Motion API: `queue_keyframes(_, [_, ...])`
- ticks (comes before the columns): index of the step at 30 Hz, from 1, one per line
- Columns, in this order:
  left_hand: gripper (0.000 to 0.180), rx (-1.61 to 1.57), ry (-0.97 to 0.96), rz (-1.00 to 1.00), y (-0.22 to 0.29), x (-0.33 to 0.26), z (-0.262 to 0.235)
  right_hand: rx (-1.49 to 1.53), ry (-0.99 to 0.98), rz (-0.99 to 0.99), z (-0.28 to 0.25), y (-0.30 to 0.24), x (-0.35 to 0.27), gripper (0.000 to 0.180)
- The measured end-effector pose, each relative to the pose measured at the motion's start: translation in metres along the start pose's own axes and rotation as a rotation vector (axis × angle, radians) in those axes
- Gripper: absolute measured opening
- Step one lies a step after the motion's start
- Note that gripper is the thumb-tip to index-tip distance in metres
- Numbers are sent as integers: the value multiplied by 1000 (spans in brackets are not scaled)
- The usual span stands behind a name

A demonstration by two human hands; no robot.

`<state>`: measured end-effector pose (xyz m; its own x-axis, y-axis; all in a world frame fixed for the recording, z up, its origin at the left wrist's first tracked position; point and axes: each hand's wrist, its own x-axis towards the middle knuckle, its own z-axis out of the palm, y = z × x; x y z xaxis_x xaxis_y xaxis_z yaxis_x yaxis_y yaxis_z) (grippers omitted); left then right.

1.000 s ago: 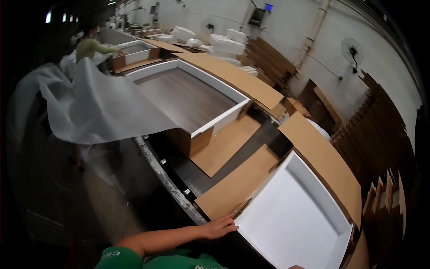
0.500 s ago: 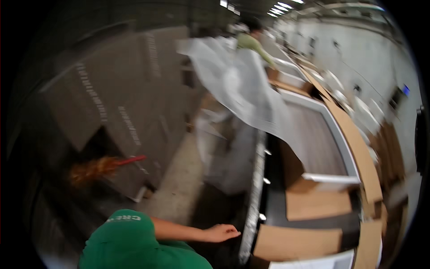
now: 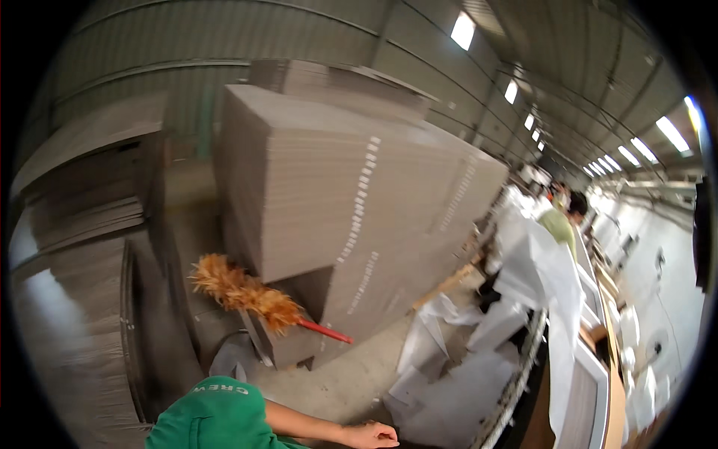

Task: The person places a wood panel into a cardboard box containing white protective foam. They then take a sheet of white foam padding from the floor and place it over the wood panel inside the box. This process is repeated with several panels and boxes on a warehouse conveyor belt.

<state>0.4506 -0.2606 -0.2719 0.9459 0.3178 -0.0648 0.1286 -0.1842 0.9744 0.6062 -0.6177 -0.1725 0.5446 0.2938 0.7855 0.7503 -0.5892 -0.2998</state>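
Note:
My left hand (image 3: 370,434) shows at the bottom edge on a bare forearm that runs out of a green sleeve (image 3: 213,419). Its fingers lie loosely apart, with nothing in them, and it hovers over the concrete floor beside white sheets (image 3: 449,374). An orange feather duster (image 3: 239,292) with a red handle leans against a tall stack of brown cardboard (image 3: 336,187), up and to the left of the hand. My right hand is out of the picture.
More cardboard stacks (image 3: 82,209) stand at the left. A roller conveyor (image 3: 516,382) runs along the right with a panel in a box on it. A large white sheet (image 3: 553,284) hangs there, near a person in a green shirt (image 3: 559,224).
The view has swung left, away from the conveyor and the white panel to the cardboard stacks. My left hand has come off the panel's edge and now hangs over the floor.

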Motion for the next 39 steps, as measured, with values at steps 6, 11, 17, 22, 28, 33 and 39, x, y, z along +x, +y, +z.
queue_keyframes(6, [28, 1, 481, 78, -30, -48, -89, 513, -539, -370, 214, -149, 9, 24])
queue_keyframes(11, [23, 50, 718, 72, -2, -102, -142, 975, -1070, -760, 236, -303, -34, 25])
queue_keyframes(17, [21, 154, 1128, 84, 63, -202, -120, 1113, -1395, -892, 238, -334, -63, 23])
queue_keyframes(22, [16, 597, 1342, -181, 48, -319, -37, 1238, -1568, -999, 250, -330, -121, 21])
queue_keyframes(28, [35, 1139, 1574, -964, 61, -409, 32, 1285, -1696, -1158, 237, -378, -160, 27])
queue_keyframes(33, [29, 1246, 1660, -977, 42, -416, 37, 1171, -1736, -1380, 218, -458, -165, 31])
queue_keyframes(39, [35, 1158, 1751, -973, 50, -425, 83, 1399, -1444, -1713, 186, -568, -167, 19])
